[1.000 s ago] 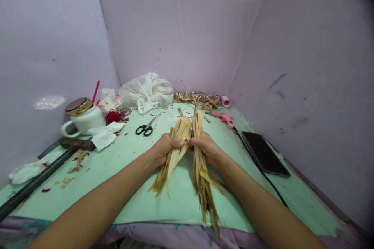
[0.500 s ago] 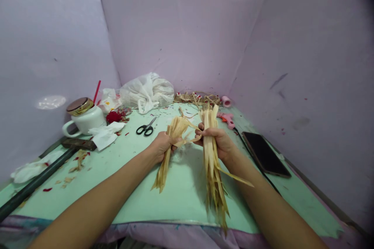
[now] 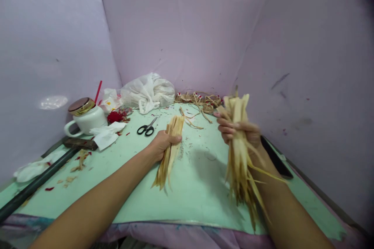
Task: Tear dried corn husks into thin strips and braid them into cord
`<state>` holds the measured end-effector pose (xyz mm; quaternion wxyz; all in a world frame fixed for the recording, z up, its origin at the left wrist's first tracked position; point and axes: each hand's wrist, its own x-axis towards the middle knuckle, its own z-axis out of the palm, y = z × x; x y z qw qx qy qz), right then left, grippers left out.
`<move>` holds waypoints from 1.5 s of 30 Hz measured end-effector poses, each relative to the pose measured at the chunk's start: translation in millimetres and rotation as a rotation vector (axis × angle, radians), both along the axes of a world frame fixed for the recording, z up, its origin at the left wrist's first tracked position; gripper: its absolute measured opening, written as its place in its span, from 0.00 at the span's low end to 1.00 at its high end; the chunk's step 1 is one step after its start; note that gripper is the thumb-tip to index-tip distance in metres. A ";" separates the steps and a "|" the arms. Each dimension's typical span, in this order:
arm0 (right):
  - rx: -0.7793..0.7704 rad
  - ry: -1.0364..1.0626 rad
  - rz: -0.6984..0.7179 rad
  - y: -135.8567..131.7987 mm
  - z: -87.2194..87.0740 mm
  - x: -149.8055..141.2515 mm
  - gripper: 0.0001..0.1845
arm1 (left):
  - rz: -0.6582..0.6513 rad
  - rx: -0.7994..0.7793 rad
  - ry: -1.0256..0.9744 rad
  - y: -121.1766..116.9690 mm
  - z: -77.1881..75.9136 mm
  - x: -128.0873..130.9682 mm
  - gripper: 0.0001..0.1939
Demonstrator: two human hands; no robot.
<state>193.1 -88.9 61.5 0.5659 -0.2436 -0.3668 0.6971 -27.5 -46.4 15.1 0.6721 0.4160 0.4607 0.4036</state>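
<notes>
My left hand [image 3: 165, 143] is closed round a small bundle of dried husk strips [image 3: 175, 127], its thumb pressed across the front. The strips are pale at the top and browner at their frayed lower ends. Held off the table on the right, a bigger bundle of dried husk strips [image 3: 240, 155] is wrapped by the fingers of my right hand [image 3: 239, 130]. Several loose strips from it hang down over my right forearm. The two bundles are apart. Black-handled scissors [image 3: 147, 127] lie on the table beyond my left hand.
On the left stand a lidded white mug [image 3: 89, 120] and a hammer [image 3: 80, 144] with a dark handle. At the back are a white plastic bag [image 3: 149, 91] and braided cords [image 3: 201, 101]. A phone [image 3: 277, 161] lies at right, partly hidden by my arm. Pale walls enclose the table [image 3: 163, 210].
My right hand has moved right with the big bundle, away from the small one. A strip that stretched between the two bundles no longer does. My left hand has barely moved.
</notes>
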 end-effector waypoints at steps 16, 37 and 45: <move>-0.556 -0.121 -0.032 25.8 -41.3 -52.9 0.16 | -0.090 0.050 0.042 -5.5 2.6 3.6 0.12; -0.130 -0.583 -0.211 17.2 -44.5 -70.6 0.11 | -0.104 0.139 0.097 -11.7 4.3 5.2 0.12; -0.094 -0.637 -0.215 17.1 -45.1 -72.0 0.11 | -0.064 0.148 0.099 -12.2 1.7 7.1 0.12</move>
